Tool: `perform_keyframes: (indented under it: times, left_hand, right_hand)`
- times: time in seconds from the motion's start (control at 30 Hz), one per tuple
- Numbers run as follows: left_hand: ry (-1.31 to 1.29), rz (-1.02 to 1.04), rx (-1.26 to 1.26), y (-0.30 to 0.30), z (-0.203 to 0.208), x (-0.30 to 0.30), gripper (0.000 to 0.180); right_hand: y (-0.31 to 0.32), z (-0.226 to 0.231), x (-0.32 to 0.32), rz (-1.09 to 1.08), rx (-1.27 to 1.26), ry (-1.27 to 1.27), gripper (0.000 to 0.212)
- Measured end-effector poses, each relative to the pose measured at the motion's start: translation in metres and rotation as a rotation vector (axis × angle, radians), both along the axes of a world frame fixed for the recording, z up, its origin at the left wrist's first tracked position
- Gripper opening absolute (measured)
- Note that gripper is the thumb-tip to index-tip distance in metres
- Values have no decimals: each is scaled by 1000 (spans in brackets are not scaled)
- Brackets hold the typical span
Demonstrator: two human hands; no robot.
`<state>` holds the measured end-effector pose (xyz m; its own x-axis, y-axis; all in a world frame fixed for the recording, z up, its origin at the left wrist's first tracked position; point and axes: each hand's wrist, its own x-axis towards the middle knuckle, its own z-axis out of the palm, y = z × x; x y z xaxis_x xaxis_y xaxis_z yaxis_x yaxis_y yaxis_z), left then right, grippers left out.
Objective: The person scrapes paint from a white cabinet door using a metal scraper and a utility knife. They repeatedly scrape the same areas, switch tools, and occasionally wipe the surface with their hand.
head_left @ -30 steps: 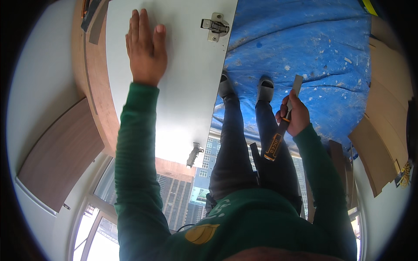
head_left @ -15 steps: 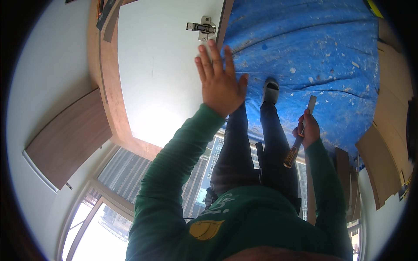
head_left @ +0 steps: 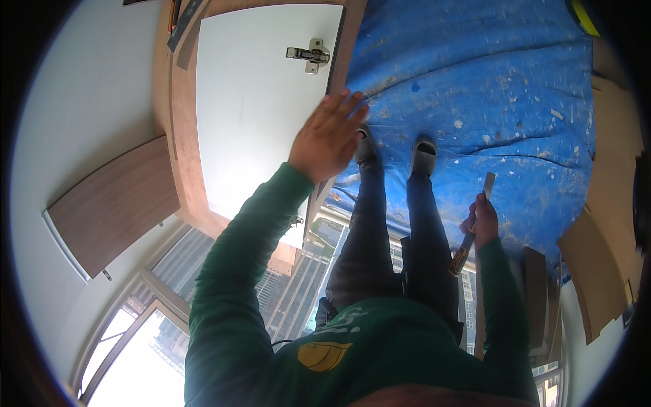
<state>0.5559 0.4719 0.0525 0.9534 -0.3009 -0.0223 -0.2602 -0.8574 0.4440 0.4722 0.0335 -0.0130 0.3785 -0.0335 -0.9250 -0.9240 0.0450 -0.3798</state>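
My left hand (head_left: 327, 139) is open over the right edge of a white cabinet door (head_left: 261, 115), fingers stretched out together and pointing away from me. Whether the palm touches the door cannot be seen. A metal cup hinge (head_left: 312, 55) is fixed near the door's far right corner, just beyond my fingertips. At the near end of the same edge, a second hinge (head_left: 296, 221) shows partly behind my sleeve. Low on the right, my right hand (head_left: 484, 220) grips a chisel (head_left: 462, 255), its flat metal blade pointing away from me.
The door lies on a wooden surface (head_left: 183, 129). A stained blue sheet (head_left: 475, 74) covers the floor around my slippers. Brown panels (head_left: 112, 203) lean at the left wall, and more boards (head_left: 593, 271) stand at the right. Windows (head_left: 146, 346) are at the near side.
My left hand has drawn back from the far hinge to the door's right edge, its fingers closer together. My right hand and the chisel sit slightly lower. The near hinge has come into view.
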Motion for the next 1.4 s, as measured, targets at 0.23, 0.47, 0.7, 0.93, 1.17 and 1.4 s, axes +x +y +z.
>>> perform_keyframes:
  times: [0.23,0.47,0.7,0.93,1.17,1.4]
  left_hand:
    - [-241,295,246,103,-23,65,57]
    - [-376,-53,453,90,-21,172,54]
    - [-156,27,321,115,-28,137,66]
    - [-71,87,237,46,-13,-4,69]
    - [-49,102,220,22,-12,-3,81]
    - [-147,160,249,-4,-16,28,81]
  right_hand:
    - [-20,-12,-14,26,-96,-13,46]
    - [-32,-24,-30,116,-181,-2,47]
    - [-30,-30,-40,179,-248,-25,42]
    - [-36,-35,-48,221,-299,19,48]
    - [-39,-38,-52,332,-285,12,47]
    - [-35,-38,-50,353,-297,28,49]
